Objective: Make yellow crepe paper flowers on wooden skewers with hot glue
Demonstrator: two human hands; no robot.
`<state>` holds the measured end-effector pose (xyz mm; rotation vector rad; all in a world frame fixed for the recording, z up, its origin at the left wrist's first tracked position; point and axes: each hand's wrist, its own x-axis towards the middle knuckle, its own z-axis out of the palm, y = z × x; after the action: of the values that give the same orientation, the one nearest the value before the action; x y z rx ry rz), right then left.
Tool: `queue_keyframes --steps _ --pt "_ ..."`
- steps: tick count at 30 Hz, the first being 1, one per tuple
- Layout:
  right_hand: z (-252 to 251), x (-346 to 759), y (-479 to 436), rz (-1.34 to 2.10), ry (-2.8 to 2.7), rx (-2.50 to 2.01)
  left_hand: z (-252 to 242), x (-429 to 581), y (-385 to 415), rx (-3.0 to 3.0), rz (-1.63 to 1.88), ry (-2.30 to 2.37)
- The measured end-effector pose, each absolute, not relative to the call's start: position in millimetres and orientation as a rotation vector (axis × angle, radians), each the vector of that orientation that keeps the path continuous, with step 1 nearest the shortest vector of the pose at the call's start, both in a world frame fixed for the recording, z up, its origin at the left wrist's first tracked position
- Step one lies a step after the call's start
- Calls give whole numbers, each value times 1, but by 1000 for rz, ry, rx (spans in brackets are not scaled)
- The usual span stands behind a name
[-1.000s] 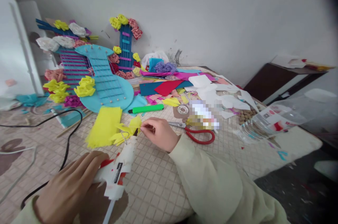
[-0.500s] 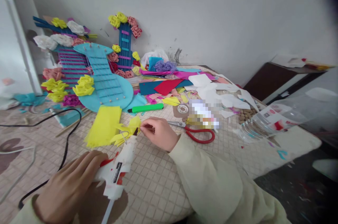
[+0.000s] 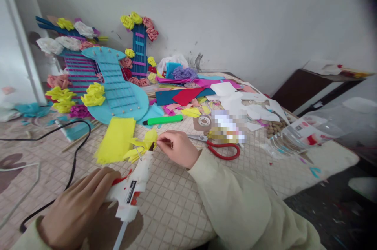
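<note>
My left hand [image 3: 79, 207] is wrapped round the handle of a white hot glue gun [image 3: 137, 181] with a red trigger; a clear glue stick [image 3: 120, 236] sticks out of its back end. The dark nozzle meets a piece of yellow crepe paper [image 3: 149, 137]. Thumb and fingers of my right hand [image 3: 178, 148] pinch the right edge of that piece. Loose yellow strips lie just left of the nozzle. Beside them rests a stack of yellow crepe paper sheets [image 3: 116, 140].
Behind are a blue cardboard guitar [image 3: 113, 89], a green marker [image 3: 163, 119] and coloured paper scraps. Red-handled scissors [image 3: 224, 151] and a tape roll [image 3: 204, 121] lie right of my hand. A plastic bottle [image 3: 300, 134] is farther right; a black cable [image 3: 75, 156] curves at left.
</note>
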<state>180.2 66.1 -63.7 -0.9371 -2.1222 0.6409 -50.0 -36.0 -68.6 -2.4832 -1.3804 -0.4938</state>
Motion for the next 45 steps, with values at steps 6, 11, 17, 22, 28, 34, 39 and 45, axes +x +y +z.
queue_keyframes --steps 6,11,17,22,28,34,39,45 --pt "-64 180 66 644 -2125 -945 -68 -50 -40 -2494 -456 -1428" --pt "-65 180 67 637 -2127 -944 -70 -52 -41 -2495 -421 -1447" --pt "-64 181 67 621 -2135 -941 -71 -60 -38 -2473 -424 -1331" --pt "-65 181 68 619 -2132 -941 -68 -58 -39 -2459 -413 -1333" --pt "-65 181 68 616 -2132 -943 -67 -58 -39 -2457 -437 -1363" --pt "-65 181 68 609 -2130 -950 -64 -56 -42 -2438 -386 -1467" --pt "-64 181 68 606 -2132 -952 -65 -55 -44 -2437 -391 -1476" --pt "-65 181 68 593 -2130 -951 -66 -59 -43 -2432 -377 -1487"
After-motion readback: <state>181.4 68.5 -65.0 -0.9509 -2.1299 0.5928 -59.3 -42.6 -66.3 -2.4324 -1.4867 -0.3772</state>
